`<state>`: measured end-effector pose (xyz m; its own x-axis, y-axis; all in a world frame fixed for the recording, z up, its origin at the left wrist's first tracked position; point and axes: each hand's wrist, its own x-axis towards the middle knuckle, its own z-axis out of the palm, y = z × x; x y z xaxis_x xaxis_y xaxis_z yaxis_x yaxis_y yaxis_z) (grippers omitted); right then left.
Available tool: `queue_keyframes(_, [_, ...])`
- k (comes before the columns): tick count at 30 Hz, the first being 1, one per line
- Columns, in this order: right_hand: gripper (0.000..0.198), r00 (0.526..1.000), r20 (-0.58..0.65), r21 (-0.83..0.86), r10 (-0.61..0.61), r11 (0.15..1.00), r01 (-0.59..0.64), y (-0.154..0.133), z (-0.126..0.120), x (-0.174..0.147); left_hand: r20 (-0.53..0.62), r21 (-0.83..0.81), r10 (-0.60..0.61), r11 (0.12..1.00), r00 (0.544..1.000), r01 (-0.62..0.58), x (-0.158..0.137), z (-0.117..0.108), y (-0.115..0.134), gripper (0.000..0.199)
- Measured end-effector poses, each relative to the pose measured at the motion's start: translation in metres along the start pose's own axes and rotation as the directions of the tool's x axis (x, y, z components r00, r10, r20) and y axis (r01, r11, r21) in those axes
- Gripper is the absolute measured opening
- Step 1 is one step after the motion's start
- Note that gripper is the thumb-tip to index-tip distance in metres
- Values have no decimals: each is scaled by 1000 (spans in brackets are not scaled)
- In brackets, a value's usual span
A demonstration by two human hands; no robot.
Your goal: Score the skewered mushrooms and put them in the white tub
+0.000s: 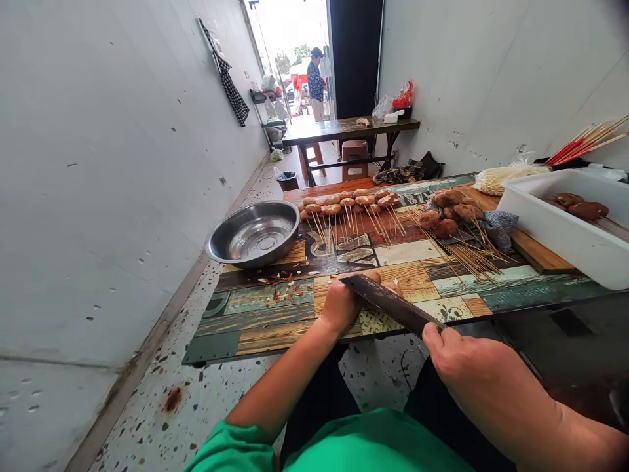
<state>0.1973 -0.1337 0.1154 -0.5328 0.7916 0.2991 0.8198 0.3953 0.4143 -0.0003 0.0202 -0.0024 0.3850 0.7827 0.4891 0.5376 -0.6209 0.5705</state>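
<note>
My right hand [457,351] is wrapped round the handle end of a long, dark-bladed knife [393,305]. The blade slants up to the left, across the front of my left hand [340,307]. My left fingers are curled near the table's front edge, and the blade hides most of them and whatever they hold. Beyond my hands lies a row of brown mushrooms [361,202] on wooden skewers. A second pile of skewered mushrooms [455,210] rests on a grey cloth [498,226] to the right. Pale and brown trimmings [280,295] are scattered left of my left hand.
A steel basin [289,226] stands at the table's left edge. On the right, a white tub [565,246] with mushrooms overlaps a wooden board [538,252]. Behind it are bagged noodle-like strands [506,178] and red-tipped sticks [580,147]. A person [316,82] stands by the doorway.
</note>
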Motion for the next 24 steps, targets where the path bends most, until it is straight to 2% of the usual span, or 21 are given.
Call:
queue_keyframes(9, [33,1000,30,-23,6,1000,-6,-3,3,2,40,-74,-23,997,999,26,3,0,5,14])
queue_keyframes(11, [30,992,121,-19,39,999,-37,-7,2,10,63,-33,-32,999,998,34,2,-1,3,17])
queue_keyframes(14, [29,955,281,14,93,995,-101,-13,-1,27,52,77,-50,996,997,46,-1,-1,-3,21])
queue_keyframes(16, [29,943,315,27,109,992,-124,-15,-4,36,49,117,-52,992,997,46,-3,0,-6,25])
queue_keyframes(20, [27,955,286,124,80,985,-119,-2,-10,30,4,130,-80,988,997,79,-2,0,-5,15])
queue_keyframes(22, [24,979,183,236,93,962,-135,12,-13,16,1,119,-43,992,999,43,-1,0,-2,8])
queue_keyframes(24, [24,978,88,378,187,902,-206,29,-17,1,-12,107,-8,994,1000,10,2,-2,2,6])
